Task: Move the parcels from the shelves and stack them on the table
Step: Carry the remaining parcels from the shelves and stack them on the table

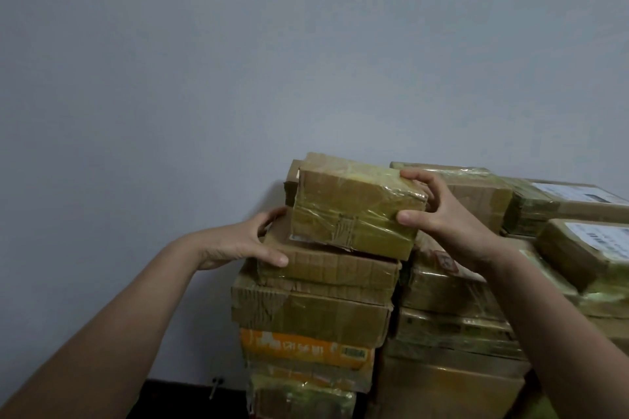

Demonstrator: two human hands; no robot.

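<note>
Atop the left stack (pixel 308 316), the right hand (pixel 446 218) clamps one end of the taped parcel (pixel 354 211), the left hand (pixel 238 241) grips the box (pixel 326 269) beneath, and the stack's foot is cut off.

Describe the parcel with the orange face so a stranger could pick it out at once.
Against the pale wall, find the leftmost stack of brown parcels, where the right hand grips the top parcel and the left hand holds the second parcel. Lower down lies the orange parcel. It alone shows a bright orange face with pale print; its neighbours are dull brown.
</note>
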